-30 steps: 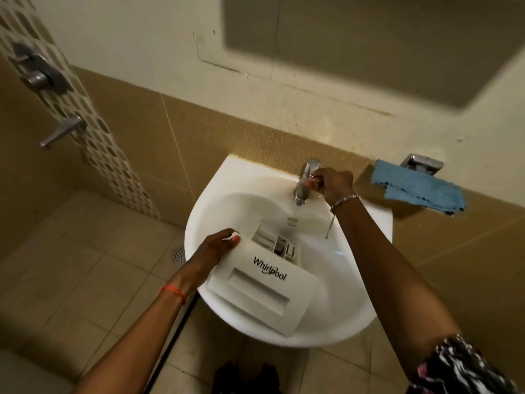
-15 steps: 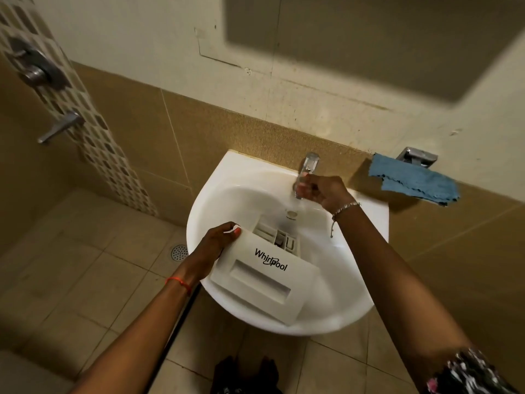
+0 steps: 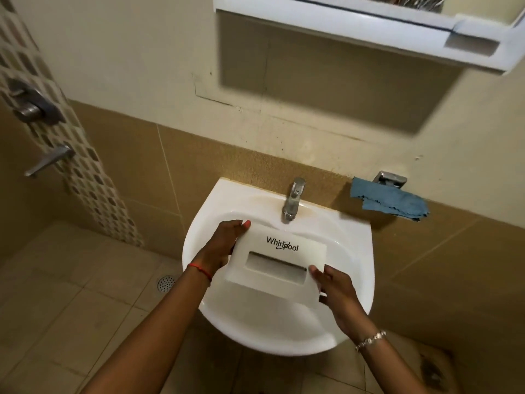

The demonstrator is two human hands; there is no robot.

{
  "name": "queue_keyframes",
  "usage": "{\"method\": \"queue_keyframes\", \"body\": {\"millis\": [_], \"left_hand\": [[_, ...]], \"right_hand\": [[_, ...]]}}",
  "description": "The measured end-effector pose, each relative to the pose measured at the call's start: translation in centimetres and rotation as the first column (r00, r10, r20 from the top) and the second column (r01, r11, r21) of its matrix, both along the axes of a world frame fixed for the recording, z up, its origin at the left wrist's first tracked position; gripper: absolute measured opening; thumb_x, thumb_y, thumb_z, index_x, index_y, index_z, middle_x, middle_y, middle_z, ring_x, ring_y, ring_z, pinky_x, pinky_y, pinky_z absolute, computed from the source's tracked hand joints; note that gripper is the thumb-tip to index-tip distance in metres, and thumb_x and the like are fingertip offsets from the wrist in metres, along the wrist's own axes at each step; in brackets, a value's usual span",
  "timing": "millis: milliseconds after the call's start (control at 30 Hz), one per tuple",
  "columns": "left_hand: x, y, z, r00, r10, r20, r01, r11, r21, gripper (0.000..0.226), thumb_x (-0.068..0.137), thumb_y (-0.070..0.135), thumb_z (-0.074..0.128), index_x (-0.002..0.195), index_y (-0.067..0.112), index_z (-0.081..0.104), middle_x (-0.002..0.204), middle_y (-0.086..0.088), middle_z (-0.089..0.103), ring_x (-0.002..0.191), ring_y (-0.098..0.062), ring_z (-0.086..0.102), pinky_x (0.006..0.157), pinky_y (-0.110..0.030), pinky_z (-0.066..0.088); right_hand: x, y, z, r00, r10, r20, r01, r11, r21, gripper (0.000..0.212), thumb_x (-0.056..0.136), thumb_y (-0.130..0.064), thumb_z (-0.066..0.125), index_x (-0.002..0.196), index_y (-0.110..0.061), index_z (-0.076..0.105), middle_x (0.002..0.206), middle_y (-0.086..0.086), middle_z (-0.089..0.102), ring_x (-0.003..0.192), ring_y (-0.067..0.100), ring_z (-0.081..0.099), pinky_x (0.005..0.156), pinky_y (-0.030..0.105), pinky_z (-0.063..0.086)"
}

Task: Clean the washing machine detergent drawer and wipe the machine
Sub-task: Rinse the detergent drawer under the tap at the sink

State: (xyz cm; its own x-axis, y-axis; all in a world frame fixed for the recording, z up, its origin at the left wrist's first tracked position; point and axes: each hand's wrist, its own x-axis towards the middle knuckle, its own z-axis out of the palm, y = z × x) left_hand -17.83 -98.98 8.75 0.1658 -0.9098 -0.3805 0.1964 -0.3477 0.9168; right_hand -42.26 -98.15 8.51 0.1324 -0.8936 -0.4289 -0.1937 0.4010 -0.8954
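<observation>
The white detergent drawer [image 3: 277,261], marked Whirlpool on its front panel, is held over the white wall basin [image 3: 352,282] just below the metal tap [image 3: 292,201]. My left hand [image 3: 224,243] grips the drawer's upper left corner. My right hand [image 3: 333,290] grips its lower right corner. The front panel faces me and hides the compartments behind it. No water can be seen running from the tap.
A blue cloth [image 3: 389,201] hangs from a metal holder [image 3: 389,177] on the wall right of the basin. A white cabinet [image 3: 369,27] juts out overhead. Shower fittings [image 3: 34,105] sit on the mosaic strip at left, with a floor drain [image 3: 166,282] below.
My right hand left the tap and came down onto the drawer's lower right corner. The drawer has tilted so its front panel faces me. The view rose, showing the cabinet.
</observation>
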Motion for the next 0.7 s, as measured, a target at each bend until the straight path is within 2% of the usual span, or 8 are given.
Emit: {"method": "queue_keyframes", "body": {"millis": [100, 267, 300, 367, 433, 500, 567, 700], "left_hand": [[0.1, -0.6, 1.2, 1.000, -0.005, 0.002, 0.005, 1.000, -0.009, 0.018, 0.093, 0.020, 0.056, 0.097, 0.003, 0.058, 0.087, -0.015, 0.058, 0.073, -0.021, 0.059, 0.057, -0.025, 0.043], [0.6, -2.0, 3.4, 1.000, -0.026, 0.001, 0.026, 0.995, 0.100, 0.022, 0.092, 0.009, 0.055, 0.070, 0.007, 0.056, 0.056, 0.000, 0.063, 0.040, -0.007, 0.057, 0.042, -0.015, 0.041], [0.6, -2.1, 4.1, 1.000, -0.022, -0.017, 0.024, 0.994, 0.104, 0.020, 0.092, 0.006, 0.055, 0.072, 0.006, 0.056, 0.056, 0.000, 0.064, 0.040, -0.008, 0.056, 0.041, -0.015, 0.042], [0.8, -2.6, 5.2, 0.999, -0.017, -0.041, 0.021, 0.995, 0.100, 0.002, 0.089, 0.003, 0.057, 0.090, 0.002, 0.056, 0.082, -0.005, 0.064, 0.053, -0.012, 0.057, 0.053, -0.022, 0.046], [1.2, -2.9, 6.3, 0.997, 0.006, -0.077, 0.001, 0.996, 0.089, 0.023, 0.087, -0.001, 0.058, 0.110, 0.001, 0.052, 0.103, -0.009, 0.058, 0.063, -0.015, 0.059, 0.063, -0.030, 0.049], [1.4, -3.0, 7.3, 0.991, -0.020, -0.129, 0.028, 0.998, 0.055, 0.012, 0.087, -0.006, 0.055, 0.098, -0.001, 0.055, 0.091, -0.009, 0.068, 0.059, -0.016, 0.067, 0.060, -0.027, 0.056], [1.5, -2.9, 8.0, 0.985, -0.062, -0.162, 0.069, 0.997, 0.037, 0.012, 0.087, -0.009, 0.052, 0.092, -0.002, 0.060, 0.072, -0.007, 0.073, 0.057, -0.015, 0.070, 0.056, -0.026, 0.058], [1.5, -2.6, 9.0, 0.976, -0.092, -0.198, 0.109, 0.991, 0.079, 0.014, 0.088, -0.010, 0.049, 0.094, -0.002, 0.058, 0.080, -0.011, 0.070, 0.057, -0.018, 0.070, 0.053, -0.030, 0.059]], "right_hand": [[0.4, -0.6, 1.1, 1.000, -0.031, 0.002, 0.031, 0.999, 0.015, 0.010, 0.087, -0.013, 0.063, 0.095, -0.016, 0.069, 0.087, 0.011, 0.068, 0.077, 0.026, 0.060, 0.067, 0.035, 0.047], [0.2, -2.1, 4.5, 0.998, -0.061, 0.030, 0.062, 0.998, -0.016, 0.018, 0.085, -0.006, 0.065, 0.103, -0.008, 0.066, 0.091, 0.013, 0.070, 0.071, 0.026, 0.064, 0.061, 0.031, 0.053], [0.1, -2.4, 5.1, 0.997, -0.070, 0.040, 0.071, 0.997, -0.020, 0.017, 0.084, -0.005, 0.065, 0.101, -0.008, 0.065, 0.090, 0.013, 0.070, 0.067, 0.024, 0.065, 0.055, 0.028, 0.054], [0.0, -3.1, 6.2, 0.994, -0.087, 0.060, 0.088, 0.996, -0.012, 0.013, 0.083, -0.004, 0.066, 0.096, -0.007, 0.065, 0.084, 0.009, 0.070, 0.055, 0.016, 0.066, 0.044, 0.023, 0.049], [-0.1, -3.7, 7.2, 0.990, -0.102, 0.093, 0.101, 0.995, 0.008, 0.014, 0.081, -0.004, 0.067, 0.095, -0.004, 0.067, 0.081, 0.008, 0.071, 0.055, 0.017, 0.067, 0.049, 0.025, 0.052], [-0.1, -4.1, 8.0, 0.987, -0.112, 0.115, 0.111, 0.994, 0.021, 0.019, 0.080, -0.003, 0.068, 0.098, 0.000, 0.067, 0.080, 0.009, 0.072, 0.063, 0.023, 0.067, 0.059, 0.031, 0.052], [0.0, -4.3, 8.9, 0.985, -0.118, 0.123, 0.118, 0.993, 0.008, 0.017, 0.079, -0.002, 0.068, 0.095, 0.002, 0.066, 0.075, 0.008, 0.072, 0.062, 0.024, 0.066, 0.057, 0.031, 0.052], [0.7, -4.5, 11.1, 0.988, -0.138, 0.073, 0.144, 0.987, -0.077, 0.020, 0.077, -0.004, 0.072, 0.093, 0.001, 0.061, 0.078, 0.015, 0.066, 0.060, 0.025, 0.059, 0.049, 0.026, 0.046]]}}
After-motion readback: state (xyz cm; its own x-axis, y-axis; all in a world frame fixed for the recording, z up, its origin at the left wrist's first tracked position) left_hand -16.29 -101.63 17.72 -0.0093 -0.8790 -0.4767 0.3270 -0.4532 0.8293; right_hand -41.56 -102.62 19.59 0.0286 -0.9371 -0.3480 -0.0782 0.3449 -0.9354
